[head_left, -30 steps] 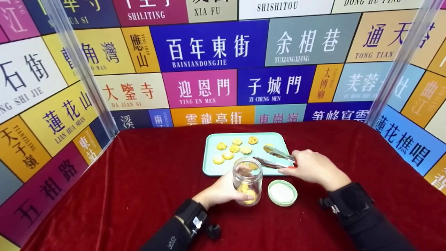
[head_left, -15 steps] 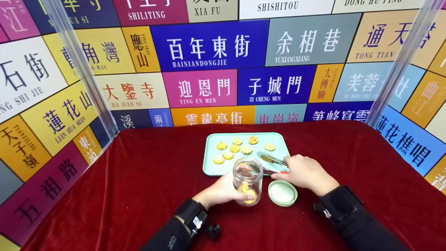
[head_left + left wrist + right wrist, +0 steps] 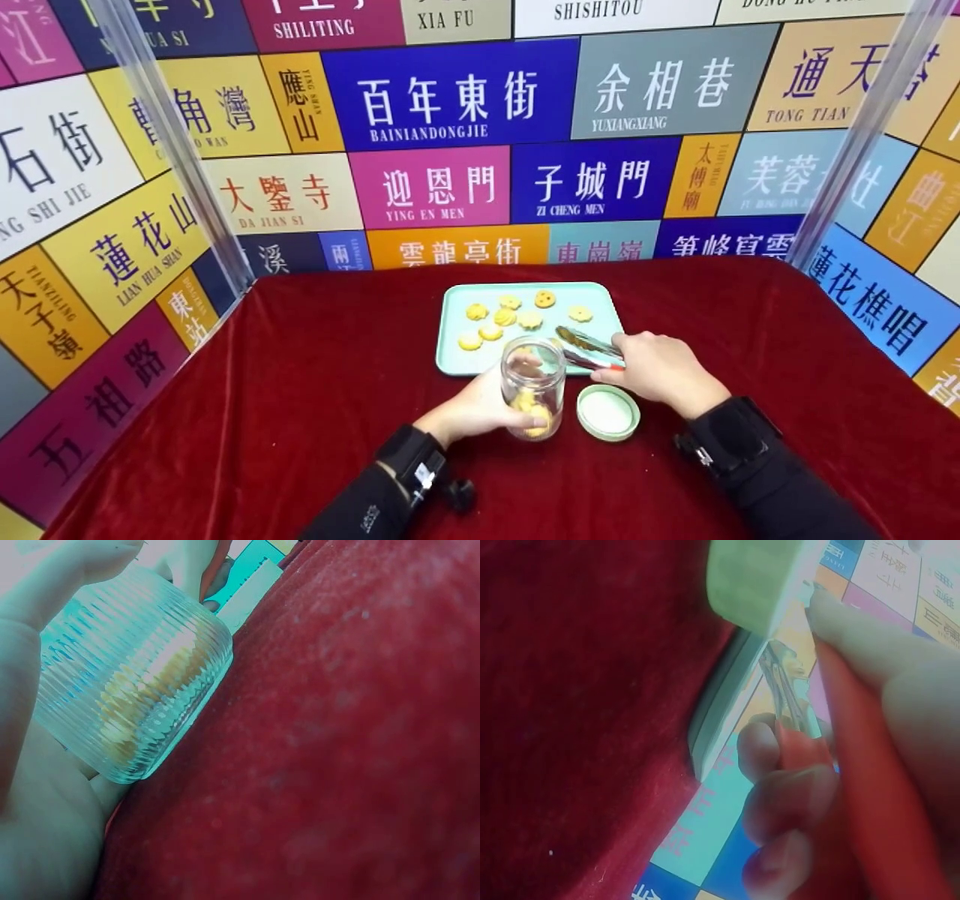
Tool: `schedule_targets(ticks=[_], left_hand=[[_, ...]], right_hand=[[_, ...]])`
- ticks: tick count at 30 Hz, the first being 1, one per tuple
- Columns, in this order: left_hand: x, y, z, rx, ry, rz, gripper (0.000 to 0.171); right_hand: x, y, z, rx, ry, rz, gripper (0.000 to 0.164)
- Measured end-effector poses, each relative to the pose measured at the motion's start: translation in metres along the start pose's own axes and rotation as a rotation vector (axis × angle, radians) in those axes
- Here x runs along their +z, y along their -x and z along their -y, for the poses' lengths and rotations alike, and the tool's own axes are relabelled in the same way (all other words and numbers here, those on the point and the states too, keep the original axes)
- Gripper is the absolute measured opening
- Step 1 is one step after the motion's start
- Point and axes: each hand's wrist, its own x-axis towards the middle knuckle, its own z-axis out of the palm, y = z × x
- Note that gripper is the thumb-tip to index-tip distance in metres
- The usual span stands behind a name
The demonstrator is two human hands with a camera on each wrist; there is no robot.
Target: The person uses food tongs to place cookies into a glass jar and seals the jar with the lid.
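Observation:
My left hand (image 3: 476, 405) grips a clear glass jar (image 3: 551, 390), upright with its mouth uncovered. Several cookies (image 3: 535, 415) lie in the bottom; the left wrist view shows them blurred through the ribbed glass (image 3: 82, 682). In my right hand (image 3: 664, 371) are metal tongs (image 3: 592, 343) with red handles (image 3: 862, 765). The tips stand apart over the near right part of a mint-green tray (image 3: 456, 360), just beyond the jar. Whether a cookie lies between them is hard to tell, since the jar rim partly covers that spot. Several cookies (image 3: 505, 318) are spread over the tray.
A pale green lid (image 3: 608, 414) lies inner side up on the dark red cloth (image 3: 337, 360), right of the jar and below the right hand. Walls printed with coloured sign panels (image 3: 450, 97) stand behind and at both sides of the table.
The right hand has drawn the tongs left and nearer to the jar, uncovering a cookie at the tray's right side. The left hand and jar have stayed in place.

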Motion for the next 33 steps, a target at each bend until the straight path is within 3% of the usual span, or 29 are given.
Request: schedule_targets(ticks=[8, 17, 33], left_hand=[[0.0, 0.0, -0.002, 0.005, -0.012, 0.001, 0.082], [-0.001, -0.001, 0.001, -0.005, -0.008, 0.001, 0.081], [0.0, 0.0, -0.001, -0.002, 0.009, -0.005, 0.081]], right_hand=[[0.0, 0.0, -0.003, -0.009, 0.028, 0.023, 0.046], [-0.001, -0.001, -0.007, -0.032, 0.059, -0.014, 0.046], [-0.016, 0.001, -0.019, -0.008, 0.007, -0.044, 0.044]])
